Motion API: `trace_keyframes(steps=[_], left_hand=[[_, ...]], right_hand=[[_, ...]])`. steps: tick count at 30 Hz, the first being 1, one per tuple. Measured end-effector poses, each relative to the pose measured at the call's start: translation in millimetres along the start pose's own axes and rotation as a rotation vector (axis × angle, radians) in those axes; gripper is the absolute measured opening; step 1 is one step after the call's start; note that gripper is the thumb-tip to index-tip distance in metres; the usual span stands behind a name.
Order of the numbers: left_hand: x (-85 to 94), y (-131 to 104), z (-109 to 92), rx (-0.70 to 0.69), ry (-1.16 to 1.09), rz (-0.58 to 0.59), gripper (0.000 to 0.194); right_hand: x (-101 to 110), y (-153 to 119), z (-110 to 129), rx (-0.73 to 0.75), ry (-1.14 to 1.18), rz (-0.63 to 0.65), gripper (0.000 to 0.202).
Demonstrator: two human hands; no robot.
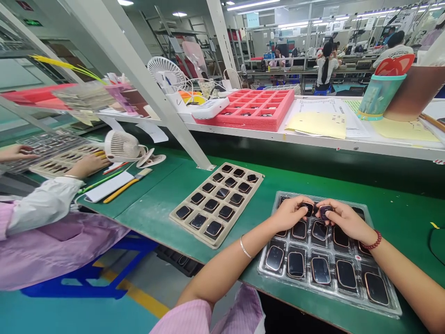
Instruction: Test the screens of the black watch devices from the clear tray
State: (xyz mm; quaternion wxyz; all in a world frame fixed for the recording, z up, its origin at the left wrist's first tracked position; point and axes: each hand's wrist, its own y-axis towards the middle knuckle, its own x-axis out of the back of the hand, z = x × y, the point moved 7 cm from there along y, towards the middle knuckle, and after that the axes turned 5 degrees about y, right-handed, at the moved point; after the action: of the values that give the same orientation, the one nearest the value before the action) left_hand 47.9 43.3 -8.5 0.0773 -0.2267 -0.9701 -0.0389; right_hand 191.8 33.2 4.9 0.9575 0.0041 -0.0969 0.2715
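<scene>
My left hand (294,212) pinches a black smartwatch case (307,208) with a copper-coloured rim between thumb and fingers. Close beside it, my right hand (340,215) grips a second such watch case (325,212). Both are above the back part of a clear plastic tray (392,297), whose pockets hold rows of dark-faced watch cases. My hands and forearms cover some of the pockets. To the left lies a beige tray (216,241) with similar watch cases, one per pocket, the one at its far right corner sitting askew.
A white post (187,134) stands behind the beige tray. A shelf (309,143) along the back bears a red foam tray (274,121), papers and a teal cup (378,95). At left, a co-worker's hand (86,163) is near a small fan (121,146) and a brush (121,188).
</scene>
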Motion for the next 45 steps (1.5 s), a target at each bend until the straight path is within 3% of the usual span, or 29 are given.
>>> trace_keyframes(steps=[13, 23, 38, 45], left_hand=[[-0.1, 0, 2, -0.023, 0.036, 0.011, 0.028], [4.1, 0, 0, -0.046, 0.108, -0.026, 0.043], [3.8, -3, -8, -0.044, 0.183, -0.022, 0.039], [4.7, -2, -10, -0.066, 0.111, -0.044, 0.033]], right_hand=[[0, 0, -1, -0.017, 0.018, 0.010, 0.026], [1, 0, -5, -0.015, 0.024, 0.016, 0.025], [3, 0, -6, -0.044, 0.050, 0.008, 0.028], [-1, 0, 4, 0.017, 0.064, 0.029, 0.028]])
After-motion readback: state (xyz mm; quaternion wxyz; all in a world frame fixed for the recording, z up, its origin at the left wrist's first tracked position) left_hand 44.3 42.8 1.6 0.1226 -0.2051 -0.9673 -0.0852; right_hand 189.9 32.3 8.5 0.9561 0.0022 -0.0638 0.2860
